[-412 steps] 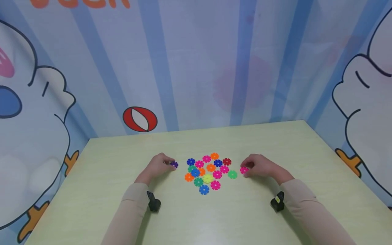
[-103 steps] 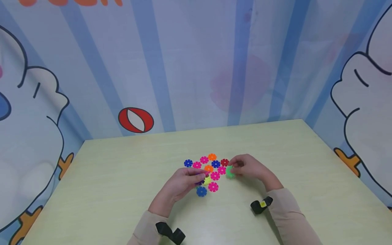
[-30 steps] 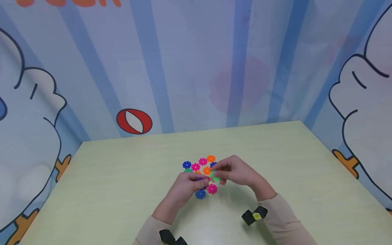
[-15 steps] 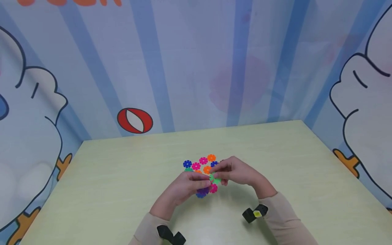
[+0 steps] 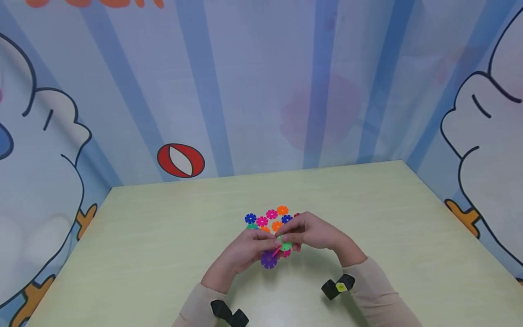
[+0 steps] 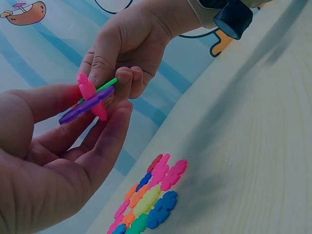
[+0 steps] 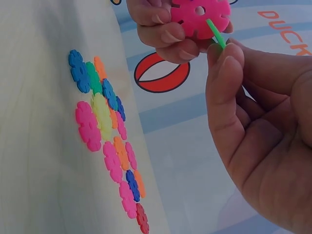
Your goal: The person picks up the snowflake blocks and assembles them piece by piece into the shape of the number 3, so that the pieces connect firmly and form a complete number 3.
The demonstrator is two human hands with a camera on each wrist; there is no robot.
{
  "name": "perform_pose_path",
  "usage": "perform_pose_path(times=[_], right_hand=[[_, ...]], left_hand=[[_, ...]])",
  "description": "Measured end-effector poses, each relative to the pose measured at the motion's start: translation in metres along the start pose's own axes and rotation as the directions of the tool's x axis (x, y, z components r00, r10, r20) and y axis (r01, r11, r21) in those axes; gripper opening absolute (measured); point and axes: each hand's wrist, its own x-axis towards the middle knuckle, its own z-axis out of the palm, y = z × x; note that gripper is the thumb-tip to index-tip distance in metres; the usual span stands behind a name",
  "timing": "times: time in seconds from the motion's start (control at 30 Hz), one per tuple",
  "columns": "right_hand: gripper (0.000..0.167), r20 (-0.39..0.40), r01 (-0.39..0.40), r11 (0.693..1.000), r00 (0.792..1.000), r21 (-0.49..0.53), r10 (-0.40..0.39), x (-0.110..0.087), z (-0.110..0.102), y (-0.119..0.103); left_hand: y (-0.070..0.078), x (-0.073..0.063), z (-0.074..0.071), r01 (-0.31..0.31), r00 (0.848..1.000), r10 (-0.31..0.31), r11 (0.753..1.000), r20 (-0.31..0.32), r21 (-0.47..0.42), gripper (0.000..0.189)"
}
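My left hand [image 5: 241, 253] grips a pair of joined slotted discs, one purple [image 5: 268, 261] and one pink [image 7: 187, 13], set crosswise to each other. Between thumb and fingertips, my right hand [image 5: 324, 235] pinches a green slotted disc [image 5: 286, 245]. In the right wrist view the green disc stands edge-on against the pink disc's rim. Both hands meet above the table, fingertips close together. Seen from the left wrist, the purple disc [image 6: 73, 115] crosses the pink one, and the green edge [image 6: 109, 84] shows just behind them.
Several loose discs lie flat on the table [image 5: 163, 218] under and behind the hands, among them an orange disc [image 5: 283, 210], a yellow disc [image 7: 101, 117] and a blue disc [image 6: 162, 209]. A printed cloth backdrop [image 5: 261, 91] rises behind the table's far edge.
Earlier the hands were apart, purple disc in the left, pink in the right. The pink then joined the purple in the left hand; the right hand took the green disc and brought it to them.
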Motion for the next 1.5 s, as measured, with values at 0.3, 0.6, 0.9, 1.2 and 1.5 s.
perform_pose_path(times=[0.3,0.6,0.9,1.2,1.5], right_hand=[[0.024,0.002,-0.016,0.999,1.000,-0.035,0.016,0.002,0.002,0.003],[0.033,-0.129,-0.070,0.997,0.989,-0.020,0.067,0.002,-0.005,0.014],[0.031,-0.318,-0.245,0.969,0.922,-0.039,0.220,0.005,-0.014,0.037],[0.029,-0.394,-0.332,0.943,0.872,-0.037,0.291,0.016,-0.013,0.058],[0.032,-0.397,-0.378,0.925,0.854,-0.030,0.336,0.021,-0.014,0.064]], left_hand=[[-0.001,0.000,0.000,0.006,1.000,-0.006,1.000,0.000,0.011,0.031],[-0.001,-0.002,-0.012,0.011,0.996,-0.005,0.998,-0.090,0.062,0.029],[0.000,-0.002,-0.020,0.037,0.985,-0.030,0.999,-0.168,0.036,0.030],[-0.005,0.000,-0.025,0.034,0.985,-0.035,0.999,-0.171,-0.008,0.028],[-0.006,0.000,-0.028,0.034,0.985,-0.038,0.999,-0.170,-0.026,0.026]])
